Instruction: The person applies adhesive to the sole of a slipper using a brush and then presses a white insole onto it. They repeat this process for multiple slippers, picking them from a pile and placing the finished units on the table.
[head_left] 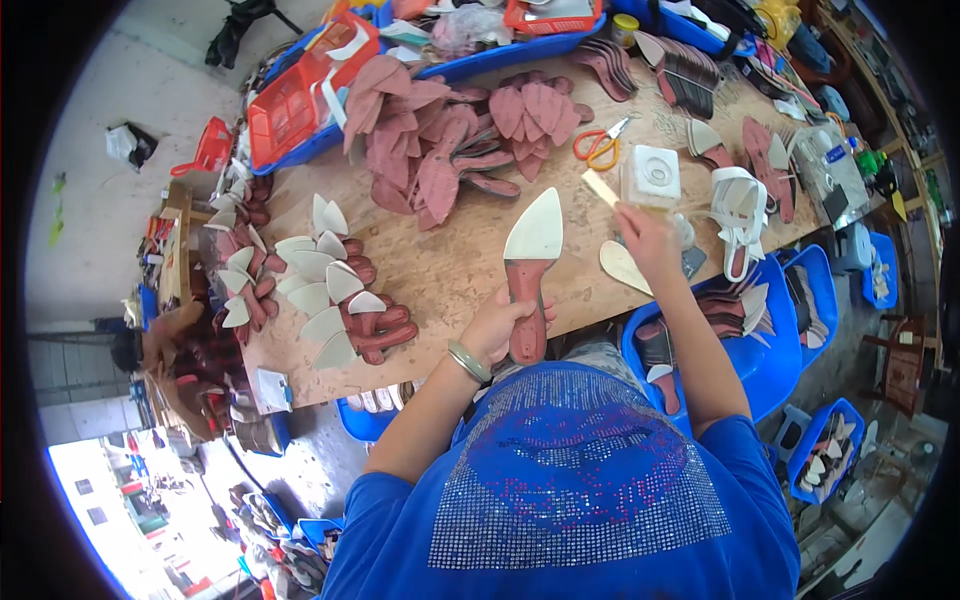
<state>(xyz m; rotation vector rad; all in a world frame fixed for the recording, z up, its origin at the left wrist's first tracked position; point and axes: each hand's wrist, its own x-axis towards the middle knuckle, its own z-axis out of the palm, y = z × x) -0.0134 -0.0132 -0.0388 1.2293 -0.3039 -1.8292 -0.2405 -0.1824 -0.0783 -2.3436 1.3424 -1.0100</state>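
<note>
My left hand (pixel 503 322) grips a shoe insole (pixel 527 275) near the table's front edge. The insole has a reddish-brown heel part and a pale, pointed front, which points away from me. My thumb lies across the heel part. My right hand (pixel 650 242) is closed around a pale flat stick (pixel 600 190), which sticks out beyond the fingers. Just past that hand stands a square tub (pixel 655 178) with a white top and a round mark or opening. A cream, rounded flat piece (pixel 624 266) lies beside my right wrist.
Reddish-brown pieces (pixel 425 150) are heaped at the back; orange-handled scissors (pixel 600 148) lie near the tub. Pale-tipped insoles (pixel 330 285) overlap in rows at left. Blue bins (pixel 745 370) stand below the table at right, and a red basket (pixel 290 120) sits at back left.
</note>
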